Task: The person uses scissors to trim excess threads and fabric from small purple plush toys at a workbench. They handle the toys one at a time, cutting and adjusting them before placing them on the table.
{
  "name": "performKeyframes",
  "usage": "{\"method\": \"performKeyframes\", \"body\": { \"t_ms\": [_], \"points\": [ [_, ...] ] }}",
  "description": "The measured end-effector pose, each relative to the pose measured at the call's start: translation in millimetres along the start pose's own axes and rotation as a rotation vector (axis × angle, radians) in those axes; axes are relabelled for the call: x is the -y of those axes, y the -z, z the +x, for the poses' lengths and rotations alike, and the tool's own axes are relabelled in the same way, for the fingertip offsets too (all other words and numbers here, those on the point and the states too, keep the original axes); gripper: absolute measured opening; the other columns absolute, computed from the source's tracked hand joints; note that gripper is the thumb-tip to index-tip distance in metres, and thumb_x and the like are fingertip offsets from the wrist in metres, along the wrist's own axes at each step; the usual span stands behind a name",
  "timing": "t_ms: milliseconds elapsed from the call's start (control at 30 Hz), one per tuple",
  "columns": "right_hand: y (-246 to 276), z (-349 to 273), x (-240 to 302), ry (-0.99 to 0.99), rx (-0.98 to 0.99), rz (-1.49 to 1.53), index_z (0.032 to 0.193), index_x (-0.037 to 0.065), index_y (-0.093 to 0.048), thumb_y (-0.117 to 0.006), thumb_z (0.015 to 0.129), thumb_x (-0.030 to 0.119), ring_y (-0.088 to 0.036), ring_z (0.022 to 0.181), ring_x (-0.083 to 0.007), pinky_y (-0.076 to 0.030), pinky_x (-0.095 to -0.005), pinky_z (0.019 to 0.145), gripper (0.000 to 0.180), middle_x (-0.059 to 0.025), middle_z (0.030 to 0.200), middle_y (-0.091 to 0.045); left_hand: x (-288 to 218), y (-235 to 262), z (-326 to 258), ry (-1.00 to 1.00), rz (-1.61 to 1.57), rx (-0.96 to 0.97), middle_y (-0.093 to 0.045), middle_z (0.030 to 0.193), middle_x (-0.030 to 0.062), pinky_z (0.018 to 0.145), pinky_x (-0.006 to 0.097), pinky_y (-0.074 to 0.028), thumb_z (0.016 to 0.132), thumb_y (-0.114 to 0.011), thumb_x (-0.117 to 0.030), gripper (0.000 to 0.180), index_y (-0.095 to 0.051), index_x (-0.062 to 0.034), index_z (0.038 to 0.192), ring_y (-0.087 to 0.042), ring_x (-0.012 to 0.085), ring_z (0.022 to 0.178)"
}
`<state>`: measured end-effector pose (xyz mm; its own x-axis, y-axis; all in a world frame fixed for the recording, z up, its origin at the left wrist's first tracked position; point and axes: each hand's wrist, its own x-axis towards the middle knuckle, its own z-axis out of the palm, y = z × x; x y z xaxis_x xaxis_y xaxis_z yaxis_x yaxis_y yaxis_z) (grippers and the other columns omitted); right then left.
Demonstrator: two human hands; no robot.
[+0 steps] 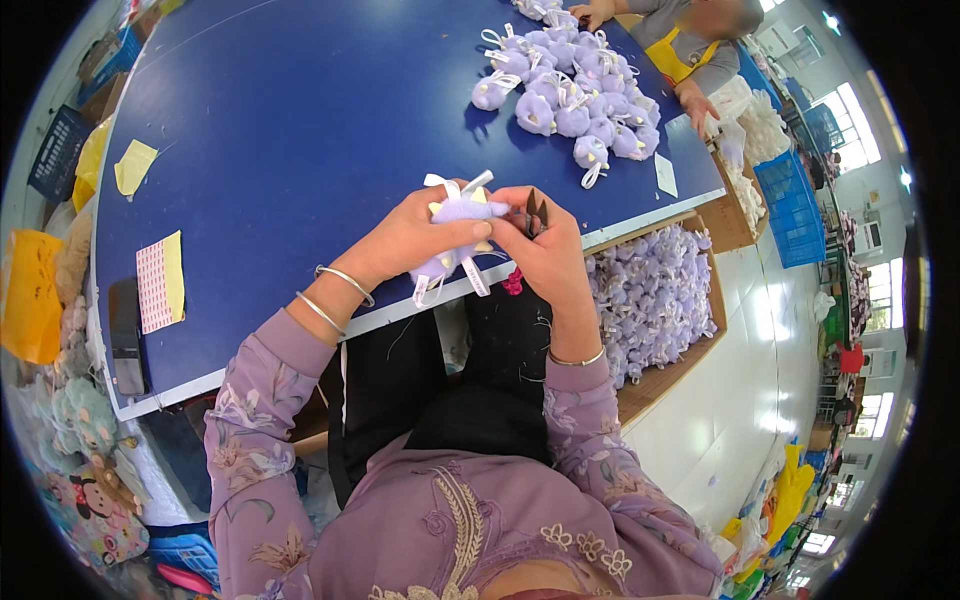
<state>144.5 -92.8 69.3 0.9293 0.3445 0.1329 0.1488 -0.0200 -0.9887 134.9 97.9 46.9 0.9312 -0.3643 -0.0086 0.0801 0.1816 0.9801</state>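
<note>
Lilac plush toy [455,235] largely covered by left hand [415,235] and right hand [545,250]. Dark tool [533,212] in right hand mostly concealed, kind undetermined. Co-worker [690,40] at table's far corner cut off by upper edge.

Bright, even daylight fills the scene, coming mostly from the windows [850,125] at about three o'clock, which are blown out to white. The pale floor [745,400] at four o'clock carries a soft glare. The blue table [300,130] is evenly lit, and the pile of lilac plush toys [575,85] at one o'clock casts short, soft shadows (falling toward nine o'clock). Straight edges bow strongly toward the rim, where a black vignette closes in. The centre is sharp; the rim goes smeared.
</note>
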Motion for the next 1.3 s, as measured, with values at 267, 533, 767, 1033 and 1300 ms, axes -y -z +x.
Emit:
{"method": "performKeyframes", "body": {
  "t_ms": [267, 533, 767, 1033, 1300],
  "points": [
    [15.3, -3.1, -6.8, -0.032, -0.029, 0.095, 0.101, -0.001, -0.062, -0.063, 0.094, 0.013, -0.049, 0.064, -0.003, -0.039, -0.0193, 0.056, 0.016, -0.0045, 0.081, -0.066, 0.1, 3.3, 2.5, 0.063, 0.07, -0.007, -0.066, 0.099, 0.004, 0.079, 0.027, -0.049, 0.09, -0.066, -0.028, 0.039, -0.061, -0.0008, 0.117, -0.061, 0.0104, 0.09],
    [22.0, -3.5, -17.4, 0.024, -0.285, 0.339, 0.101, 0.001, -0.059, -0.059, 0.096, 0.014, -0.039, 0.046, -0.0048, -0.031, -0.0216, 0.041, 0.014, -0.0053, 0.068, -0.061, 2.7, 6.4, 6.5, -0.021, -0.188, 0.016, -0.067, 0.105, 0.0097, 0.086, 0.029, -0.049, 0.098, -0.053, -0.035, 0.043, -0.062, 0.0029, 0.116, -0.061, 0.015, 0.096],
    [60.1, -3.9, 5.7, 0.1, -0.344, 0.495, 0.11, 0.002, -0.06, -0.057, 0.095, 0.022, -0.032, 0.044, -0.0029, -0.024, -0.0212, 0.038, 0.025, -0.0036, 0.084, -0.064, 5.7, 7.2, 13.8, -0.014, -0.249, 0.012, -0.064, 0.113, 0.0139, 0.09, 0.032, -0.049, 0.102, -0.038, -0.038, 0.046, -0.059, 0.0001, 0.119, -0.061, 0.0188, 0.101],
    [-3.5, -0.5, -16.3, -0.038, -0.05, -0.066, 0.103, -0.001, -0.063, -0.068, 0.089, 0.013, -0.05, 0.074, -0.0034, -0.042, -0.0197, 0.065, 0.02, 0.0018, 0.081, -0.06, 2.5, 9.0, 9.7, -0.062, -0.138, -0.072, -0.061, 0.12, 0.0152, 0.097, 0.033, -0.046, 0.1, -0.044, -0.036, 0.046, -0.054, 0.0013, 0.125, -0.059, 0.0204, 0.111],
    [0.3, 7.4, -12.3, -0.126, -0.058, -0.128, 0.096, -0.002, -0.064, -0.066, 0.087, 0.008, -0.053, 0.073, -0.0045, -0.042, -0.0199, 0.064, 0.014, 0.0001, 0.081, -0.061, 1.8, 5.2, 8.4, -0.085, 0.01, -0.046, -0.059, 0.124, 0.0131, 0.1, 0.033, -0.044, 0.097, -0.051, -0.031, 0.044, -0.052, 0.0013, 0.128, -0.056, 0.0189, 0.115]
  ]
}}
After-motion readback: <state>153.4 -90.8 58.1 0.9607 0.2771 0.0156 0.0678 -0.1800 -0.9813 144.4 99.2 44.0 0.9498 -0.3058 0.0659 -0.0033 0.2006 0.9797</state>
